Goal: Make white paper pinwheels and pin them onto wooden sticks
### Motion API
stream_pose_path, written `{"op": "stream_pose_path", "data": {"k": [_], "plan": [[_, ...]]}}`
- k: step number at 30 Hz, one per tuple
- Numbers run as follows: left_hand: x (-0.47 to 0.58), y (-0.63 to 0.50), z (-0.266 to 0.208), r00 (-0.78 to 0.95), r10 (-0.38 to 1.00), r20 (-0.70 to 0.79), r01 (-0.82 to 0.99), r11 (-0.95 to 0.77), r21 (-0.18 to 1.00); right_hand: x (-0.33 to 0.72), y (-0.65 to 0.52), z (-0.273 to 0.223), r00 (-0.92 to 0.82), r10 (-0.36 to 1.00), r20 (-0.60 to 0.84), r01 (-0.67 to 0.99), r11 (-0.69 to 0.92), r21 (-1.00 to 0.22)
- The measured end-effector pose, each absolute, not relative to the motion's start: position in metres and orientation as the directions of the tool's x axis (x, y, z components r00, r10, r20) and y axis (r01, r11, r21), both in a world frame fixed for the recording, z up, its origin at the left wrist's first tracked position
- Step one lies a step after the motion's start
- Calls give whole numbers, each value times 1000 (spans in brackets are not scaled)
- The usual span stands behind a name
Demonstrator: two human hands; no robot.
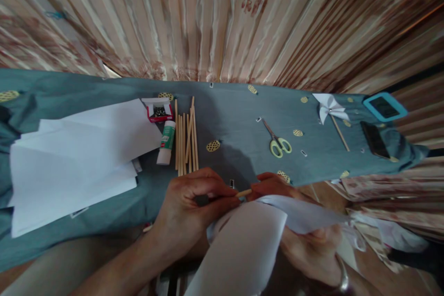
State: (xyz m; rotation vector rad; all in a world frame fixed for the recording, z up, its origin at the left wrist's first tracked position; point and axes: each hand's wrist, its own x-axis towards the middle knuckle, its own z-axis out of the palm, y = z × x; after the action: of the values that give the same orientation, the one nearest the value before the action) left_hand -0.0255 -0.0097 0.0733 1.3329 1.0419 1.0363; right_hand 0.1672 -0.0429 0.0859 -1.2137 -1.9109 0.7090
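Over the near edge of the table, my left hand is closed in a pinch at one end of a short visible piece of thin wooden stick. Fingers of my right hand are closed on the stick's other side, partly hidden behind paper. A white paper pinwheel with curled blades hangs in front of both hands, against the stick. Whether a pin joins them is hidden. Just beyond my left hand lie several wooden sticks, beside a glue stick and a small open box of pins.
White paper sheets cover the table's left part. Scissors with light green handles lie right of centre. Farther right are a finished-looking pinwheel on a stick, a dark phone and a blue-framed device. A curtain hangs behind.
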Motion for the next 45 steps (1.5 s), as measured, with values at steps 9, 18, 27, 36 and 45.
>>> {"op": "stream_pose_path", "data": {"k": [9, 18, 27, 36, 45], "plan": [[-27, -10, 69, 219, 967, 133, 76, -152, 985, 163, -41, 93, -321, 867, 380, 569, 498, -655], [-27, -10, 67, 228, 962, 153, 117, -183, 976, 167, -38, 89, -428, 827, 364, 569, 560, -602], [-28, -10, 61, 242, 964, 110, 99, -137, 986, 162, -33, 93, -390, 866, 312, 560, 492, -666], [-24, -6, 54, 257, 966, -15, 135, -21, 991, 169, -30, 69, -350, 905, 242, 529, 404, -746], [-26, -8, 40, 241, 967, -85, 177, 43, 983, 168, -29, 42, -347, 907, 238, 524, 398, -753]]}}
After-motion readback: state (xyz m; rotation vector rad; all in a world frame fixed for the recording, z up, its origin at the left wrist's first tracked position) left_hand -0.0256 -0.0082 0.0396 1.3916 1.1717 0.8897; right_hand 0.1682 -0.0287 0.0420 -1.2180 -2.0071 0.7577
